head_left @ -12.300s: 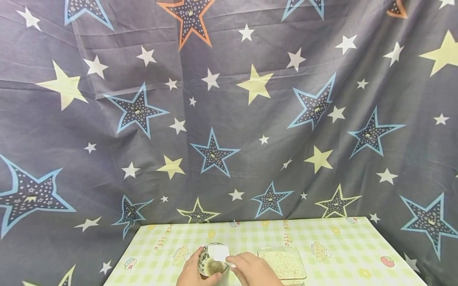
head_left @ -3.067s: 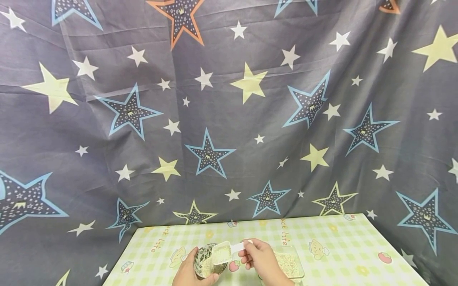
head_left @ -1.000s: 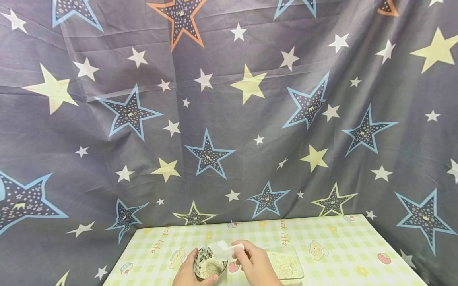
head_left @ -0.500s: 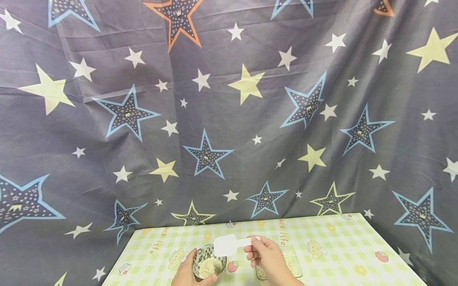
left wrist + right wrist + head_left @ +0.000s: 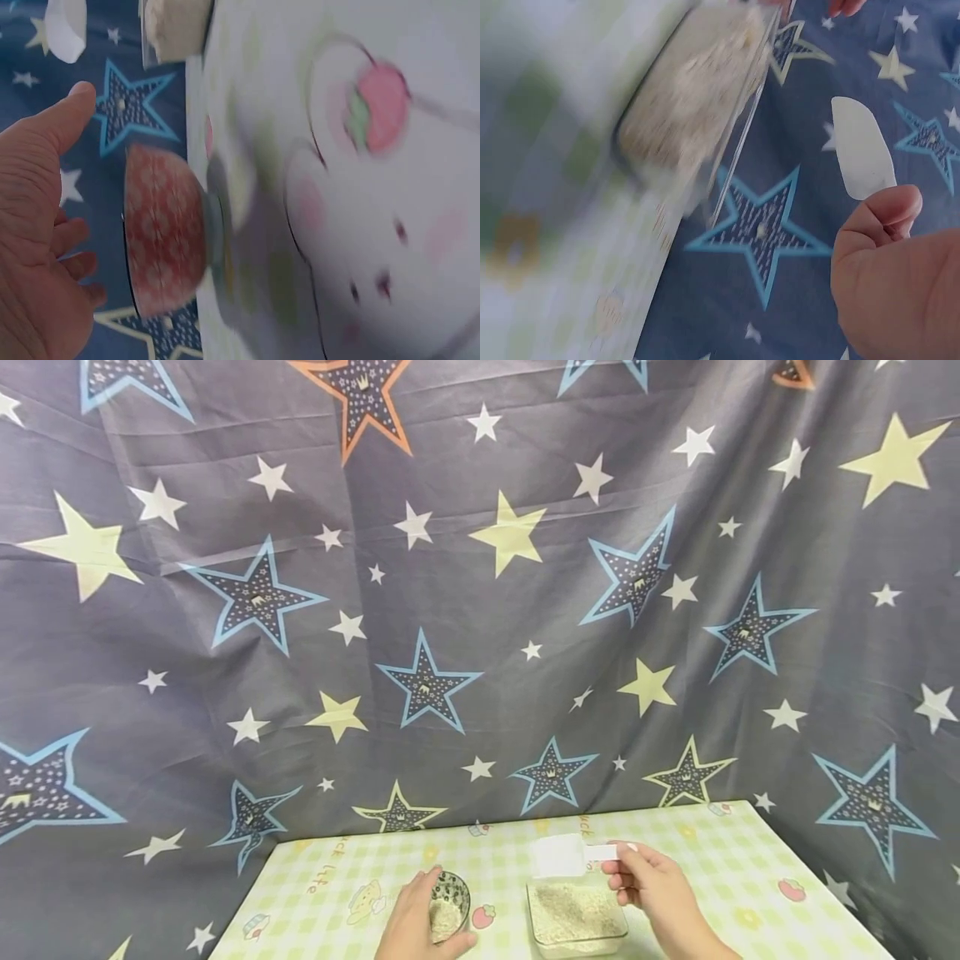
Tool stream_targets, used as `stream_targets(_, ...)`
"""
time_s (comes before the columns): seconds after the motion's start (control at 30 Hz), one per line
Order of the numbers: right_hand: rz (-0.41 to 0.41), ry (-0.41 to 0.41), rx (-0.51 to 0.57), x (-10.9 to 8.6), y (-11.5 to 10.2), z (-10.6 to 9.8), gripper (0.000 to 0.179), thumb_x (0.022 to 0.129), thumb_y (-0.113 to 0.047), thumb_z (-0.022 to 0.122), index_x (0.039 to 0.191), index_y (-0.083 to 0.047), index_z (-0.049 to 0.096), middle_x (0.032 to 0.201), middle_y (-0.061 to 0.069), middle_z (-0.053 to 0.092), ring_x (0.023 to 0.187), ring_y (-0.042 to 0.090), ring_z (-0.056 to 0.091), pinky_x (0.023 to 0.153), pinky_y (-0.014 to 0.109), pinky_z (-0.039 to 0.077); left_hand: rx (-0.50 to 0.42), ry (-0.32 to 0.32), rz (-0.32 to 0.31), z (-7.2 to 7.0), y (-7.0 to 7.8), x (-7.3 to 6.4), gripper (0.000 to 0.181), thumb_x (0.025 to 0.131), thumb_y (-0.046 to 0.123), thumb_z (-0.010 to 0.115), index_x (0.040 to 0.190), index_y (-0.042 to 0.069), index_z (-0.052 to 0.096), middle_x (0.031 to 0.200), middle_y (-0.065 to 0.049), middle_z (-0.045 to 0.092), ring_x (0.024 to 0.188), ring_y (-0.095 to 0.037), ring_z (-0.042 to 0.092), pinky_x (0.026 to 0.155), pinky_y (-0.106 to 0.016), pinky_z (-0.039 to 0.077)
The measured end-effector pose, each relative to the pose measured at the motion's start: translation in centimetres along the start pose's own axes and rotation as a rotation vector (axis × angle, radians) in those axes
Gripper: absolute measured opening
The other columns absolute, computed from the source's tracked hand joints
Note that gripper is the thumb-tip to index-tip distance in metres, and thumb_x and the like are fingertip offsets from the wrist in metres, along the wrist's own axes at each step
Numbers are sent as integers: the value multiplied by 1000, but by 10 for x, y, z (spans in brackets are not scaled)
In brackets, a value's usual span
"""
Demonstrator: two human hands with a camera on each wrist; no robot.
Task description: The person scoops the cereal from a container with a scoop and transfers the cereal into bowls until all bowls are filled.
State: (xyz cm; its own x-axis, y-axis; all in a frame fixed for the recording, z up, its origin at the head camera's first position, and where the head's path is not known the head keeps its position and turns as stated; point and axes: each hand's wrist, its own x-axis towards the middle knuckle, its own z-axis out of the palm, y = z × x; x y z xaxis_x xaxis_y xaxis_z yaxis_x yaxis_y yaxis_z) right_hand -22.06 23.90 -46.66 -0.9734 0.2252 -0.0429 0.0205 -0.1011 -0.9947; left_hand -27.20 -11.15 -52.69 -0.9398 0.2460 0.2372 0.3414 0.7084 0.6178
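A small bowl (image 5: 456, 892), dark-patterned inside and red with pale flowers outside (image 5: 166, 232), stands on the table holding pale flakes (image 5: 446, 918). Beside it is my left hand (image 5: 412, 920); in the left wrist view that hand (image 5: 37, 225) is apart from the bowl, fingers loosely bent. My right hand (image 5: 654, 885) pinches the handle of a white scoop (image 5: 558, 857) between thumb and fingers. The scoop hangs above a clear rectangular container (image 5: 581, 947) filled with similar flakes (image 5: 576, 912). Whether anything is inside the scoop cannot be seen.
A green-and-white checked cloth (image 5: 675, 914) with cartoon prints covers the table. Behind its far edge hangs a grey curtain (image 5: 465, 743) printed with stars. The container stands to the right of the bowl, with a gap between them.
The scoop has moved from over the bowl to the right, above the container, in my right hand. My left hand has let go of the bowl. More flakes lie in the bowl than at first.
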Motion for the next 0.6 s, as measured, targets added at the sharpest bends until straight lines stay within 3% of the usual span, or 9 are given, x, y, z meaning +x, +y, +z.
stream_targets(0.13,-1,45,-43,2,3,-20,38,113,-21,53,138,7,61,87,-2,74,71,9,63,62,23,56,-29,-48,71,8,16,0,103,84,56,87,158,-1,45,158,-31,50,146,-61,43,109,-84,40)
stream_targets(0.3,17,67,-109,4,11,-37,43,114,-22,53,143,9,58,88,-2,75,71,9,63,61,25,56,-10,-95,160,24,29,4,100,84,53,87,157,-2,45,158,-26,53,146,-57,46,112,-78,43)
stream_targets(0.6,30,51,-194,4,23,-45,41,113,-19,53,140,11,61,86,1,75,69,11,64,59,26,57,-11,-173,200,53,53,14,106,84,59,86,159,0,42,158,-25,54,145,-51,50,112,-71,48)
